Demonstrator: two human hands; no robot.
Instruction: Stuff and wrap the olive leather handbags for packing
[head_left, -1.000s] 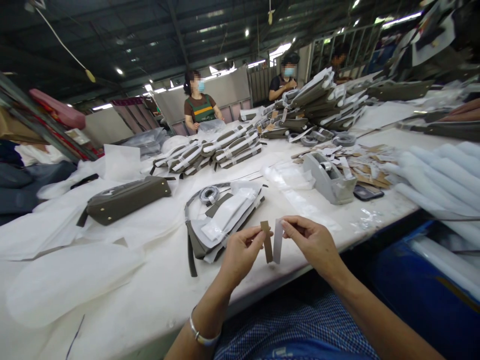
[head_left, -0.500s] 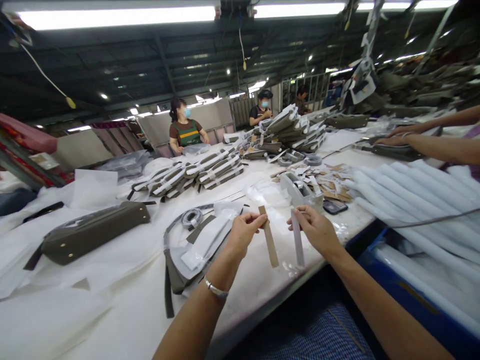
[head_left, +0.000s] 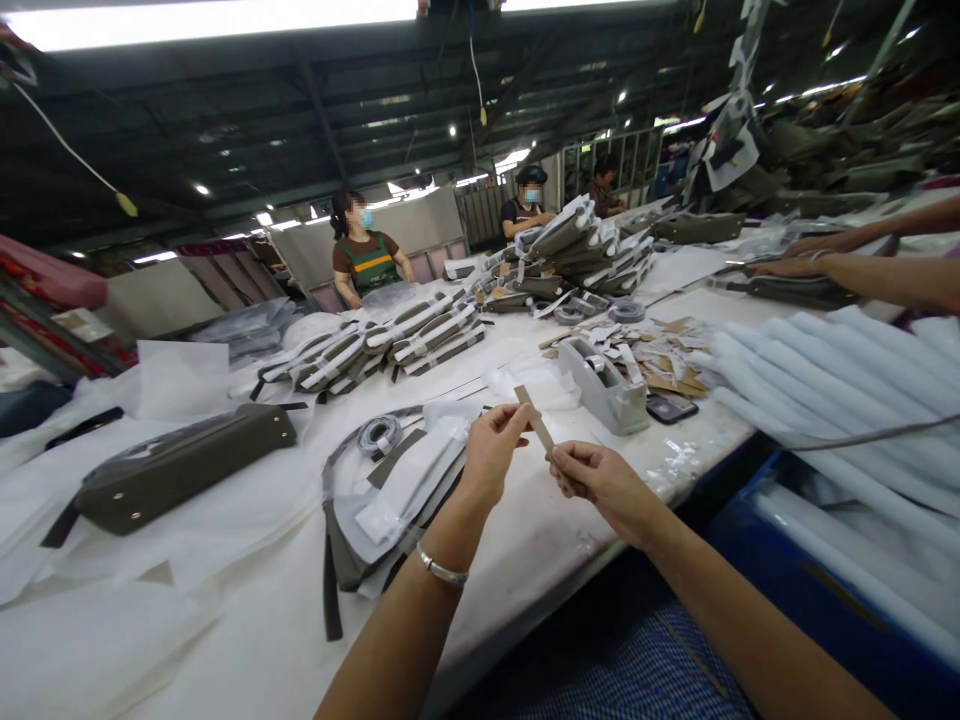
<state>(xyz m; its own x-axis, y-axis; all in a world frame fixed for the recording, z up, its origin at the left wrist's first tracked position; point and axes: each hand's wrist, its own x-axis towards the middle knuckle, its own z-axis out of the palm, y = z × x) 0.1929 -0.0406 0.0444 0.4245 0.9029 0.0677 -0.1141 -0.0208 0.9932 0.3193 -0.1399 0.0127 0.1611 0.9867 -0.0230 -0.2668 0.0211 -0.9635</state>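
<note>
A narrow tan strip (head_left: pixel 537 422) is stretched between my two hands over the table. My left hand (head_left: pixel 491 450), with a silver bracelet at the wrist, pinches it near its upper end. Around its lower part the fingers of my right hand (head_left: pixel 604 485) are closed; the pale strip is not visible. Left of my hands lies an olive bag (head_left: pixel 349 550) topped with white wrapping and a coiled strap (head_left: pixel 379 435). Just beyond my right hand stands a grey tape dispenser (head_left: pixel 611 395).
Another olive bag (head_left: pixel 187 465) lies at the left. Stacked wrapped bags (head_left: pixel 397 340) and paper scraps (head_left: pixel 675 350) are farther back. A phone (head_left: pixel 671 407) lies near the edge, beside white foam rolls (head_left: pixel 832 370). A co-worker's hands (head_left: pixel 810 262) rest on a bag at right.
My right hand has moved left and down onto the lower part of the tan strip. The pale strip it held apart is out of sight. The view has shifted slightly.
</note>
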